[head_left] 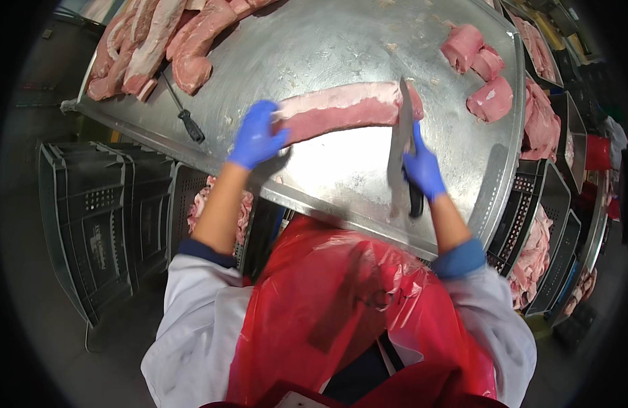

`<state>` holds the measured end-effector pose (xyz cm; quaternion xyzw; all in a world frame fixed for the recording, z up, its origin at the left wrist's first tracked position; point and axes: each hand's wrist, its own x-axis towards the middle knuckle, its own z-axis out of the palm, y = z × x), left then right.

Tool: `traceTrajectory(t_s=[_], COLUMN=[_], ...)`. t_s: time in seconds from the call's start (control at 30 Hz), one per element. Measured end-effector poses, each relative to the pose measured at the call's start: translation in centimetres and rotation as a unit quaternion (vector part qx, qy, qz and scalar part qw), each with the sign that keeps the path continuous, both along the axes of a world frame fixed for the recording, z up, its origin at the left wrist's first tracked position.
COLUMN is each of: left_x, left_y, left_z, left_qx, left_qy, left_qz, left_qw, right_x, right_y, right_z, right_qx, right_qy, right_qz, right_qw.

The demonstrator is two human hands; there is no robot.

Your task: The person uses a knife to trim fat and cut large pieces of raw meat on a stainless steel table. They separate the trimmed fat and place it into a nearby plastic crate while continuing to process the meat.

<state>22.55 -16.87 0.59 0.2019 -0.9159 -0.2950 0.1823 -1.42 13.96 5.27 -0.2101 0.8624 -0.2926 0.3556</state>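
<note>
Steel desk (354, 170), meat strip (334, 112) at twelve o'clock
Left hand (256, 136) at eleven touches its end, grip unclear; right hand (425, 166) at two grasps the knife (406, 109). A loose hold might let the strip slide, skewing the cut.

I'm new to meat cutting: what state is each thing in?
Meat strip: lying flat; cut-through unclear
Knife: blade across strip near right end
Right hand: gloved, gripping knife
Left hand: gloved, at strip's left end
Three chunks: lying separate from strip
Long pieces: piled
Black-handled rod: lying loose
</note>
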Motion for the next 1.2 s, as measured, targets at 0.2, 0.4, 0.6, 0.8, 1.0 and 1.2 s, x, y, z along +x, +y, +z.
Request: traceTrajectory(t_s=[0.2, 0.4, 0.6, 0.8, 1.0, 1.2], left_x=[-12.6, -9.7, -19.3, -24.6, -23.3, -22.7], left_y=[4.5, 7.1, 14.8, 13.3, 11.4, 11.6], left_z=[-2.1, -1.0, -0.1, -3.8, -5.0, -4.7], left_qx=[-0.05, -0.085, 0.007, 0.015, 0.176, 0.235], left_qy=[-0.13, -0.208, -0.081, -0.231, -0.178, -0.166], left_qz=[-0.126, -0.109, -0.095, -0.042, -0.024, 0.032], left_qw=[0.982, 0.968, 0.992, 0.972, 0.968, 0.957], right_x=[-3.2, 8.9, 0.8, -2.6, -2.5, 0.1], right_y=[-0.9, 11.8, 11.7, 6.8, 0.0, 5.9], right_z=[-3.2, 1.0, -1.5, -6.7, -5.8, -4.2], right_qx=[-0.074, -0.105, -0.252, -0.259, -0.259, -0.158], right_qy=[-0.027, -0.159, -0.062, -0.001, -0.061, -0.189], right_qz=[-0.078, -0.087, -0.214, -0.218, -0.117, 0.01], right_qw=[0.994, 0.978, 0.942, 0.941, 0.957, 0.969])
